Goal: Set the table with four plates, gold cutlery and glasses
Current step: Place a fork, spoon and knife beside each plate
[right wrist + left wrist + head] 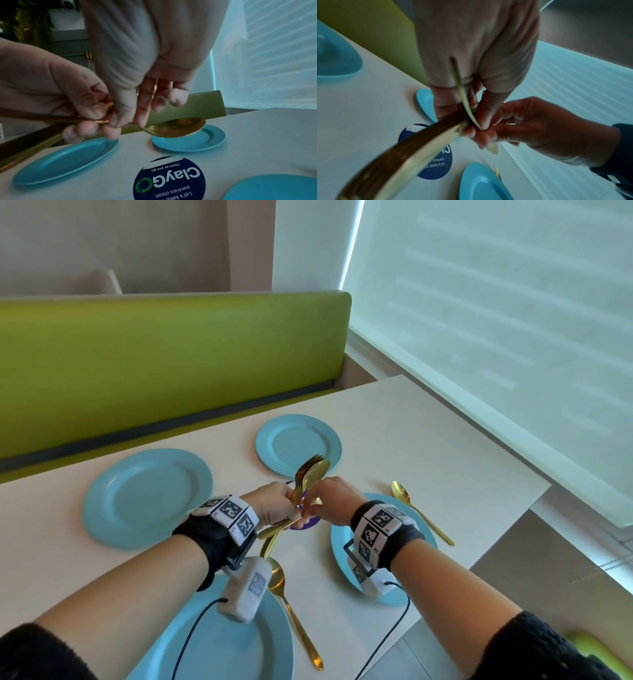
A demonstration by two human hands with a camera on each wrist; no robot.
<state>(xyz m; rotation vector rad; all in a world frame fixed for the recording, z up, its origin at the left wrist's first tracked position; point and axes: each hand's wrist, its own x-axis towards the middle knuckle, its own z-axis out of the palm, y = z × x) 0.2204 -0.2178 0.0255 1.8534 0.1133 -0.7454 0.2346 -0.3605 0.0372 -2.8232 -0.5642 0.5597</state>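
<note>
Four blue plates lie on the white table (pixel 428 446): far left (pixel 113 501), far right (pixel 274 440), near right (pixel 342 556), near left (pixel 267 642). One gold spoon (pixel 422 518) lies right of the near right plate. Another gold spoon (pixel 295 613) lies right of the near left plate. Above the table's middle, my left hand (pixel 282 506) grips a bundle of gold cutlery (pixel 308 475) by its handles (pixel 399 155), heads pointing up. My right hand (pixel 317 504) pinches the neck of one spoon (pixel 175 127) of that bundle between thumb and forefinger.
A round dark blue sticker (pixel 169 178) is stuck to the table between the plates, under my hands. A green bench back (pixel 171 364) runs along the table's far side. A window blind (pixel 496 302) borders the right side. No glasses are in view.
</note>
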